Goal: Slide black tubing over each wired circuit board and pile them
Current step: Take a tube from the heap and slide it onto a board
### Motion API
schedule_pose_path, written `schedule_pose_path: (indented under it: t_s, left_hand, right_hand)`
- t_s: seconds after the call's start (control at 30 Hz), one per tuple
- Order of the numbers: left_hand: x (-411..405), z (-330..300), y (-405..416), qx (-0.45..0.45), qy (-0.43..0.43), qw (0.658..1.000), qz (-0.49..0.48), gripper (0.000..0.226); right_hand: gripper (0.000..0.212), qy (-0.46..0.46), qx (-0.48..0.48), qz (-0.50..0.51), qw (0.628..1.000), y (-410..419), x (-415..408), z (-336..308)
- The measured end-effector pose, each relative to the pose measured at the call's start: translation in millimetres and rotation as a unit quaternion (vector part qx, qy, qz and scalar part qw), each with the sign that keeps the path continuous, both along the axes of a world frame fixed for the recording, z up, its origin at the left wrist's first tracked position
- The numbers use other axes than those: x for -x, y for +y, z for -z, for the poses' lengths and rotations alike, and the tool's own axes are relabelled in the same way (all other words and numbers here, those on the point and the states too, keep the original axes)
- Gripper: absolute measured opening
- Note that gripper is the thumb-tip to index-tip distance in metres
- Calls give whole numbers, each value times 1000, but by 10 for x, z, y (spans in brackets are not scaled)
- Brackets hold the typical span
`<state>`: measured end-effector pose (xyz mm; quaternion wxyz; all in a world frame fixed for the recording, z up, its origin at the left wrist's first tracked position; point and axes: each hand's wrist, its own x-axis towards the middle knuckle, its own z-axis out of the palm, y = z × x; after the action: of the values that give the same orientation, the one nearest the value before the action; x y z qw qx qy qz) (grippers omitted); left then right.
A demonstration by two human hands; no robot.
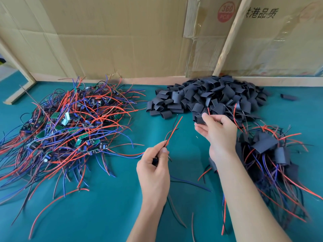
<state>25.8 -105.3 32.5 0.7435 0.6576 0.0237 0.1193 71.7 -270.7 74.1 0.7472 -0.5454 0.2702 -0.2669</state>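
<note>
No bins or trays here, just three loose heaps on the green table cover [108, 215], so take the heap of black tubing pieces [209, 96] as the landmark. Left of it sprawls the tangle of bare wired circuit boards [70, 126], green boards showing among red, blue and black leads. In front of it and to the right lies the pile of sleeved boards [267, 154], black sleeves on, wires trailing toward the near edge. The left hand [153, 170], in front of the tubing heap and a little left, is curled round a wired board, mostly hidden in the palm; its red and black wire pair [172, 131] is pinched between thumb and forefinger and runs long and fairly straight, slanting up and to the right toward the heap. The right hand [216, 130] is at the heap's near edge, thumb and fingers gripping one tubing piece [199, 118]. Behind the heap stand flattened cardboard sheets [122, 37] with a red round label, propped against a pale wooden frame [227, 37].
</note>
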Motion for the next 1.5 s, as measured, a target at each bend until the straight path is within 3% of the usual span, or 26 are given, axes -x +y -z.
schedule_pose_path:
  t_s: [0.4, 0.6, 0.9, 1.1, 1.2, 1.3, 1.5]
  left_hand:
    - [11, 3, -1, -18, -5, 999, 32, 37]
    - [22, -6, 0, -32, -17, 998, 49, 25]
    - [22, 3, 7, -45, -17, 997, 54, 28]
    - [19, -12, -7, -59, 5, 998, 33, 30]
    - [39, -31, -9, -45, 14, 998, 30, 17]
    - [49, -42, -1, -46, 28, 998, 28, 26]
    - [58, -75, 8, -29, 17, 998, 59, 31]
  right_hand:
    - [15, -36, -156, -85, 983, 88, 14, -71]
    - [15, -31, -137, -98, 985, 106, 12, -68]
    - [14, 1, -52, -136, 989, 61, 44, -69]
    - [40, 45, -43, -281, 958, 311, 133, -19]
    - [27, 49, 8, -316, 948, 377, 162, 14]
    - [14, 46, 63, -336, 939, 382, 187, 27]
    - [11, 33, 109, -322, 940, 353, 178, 56]
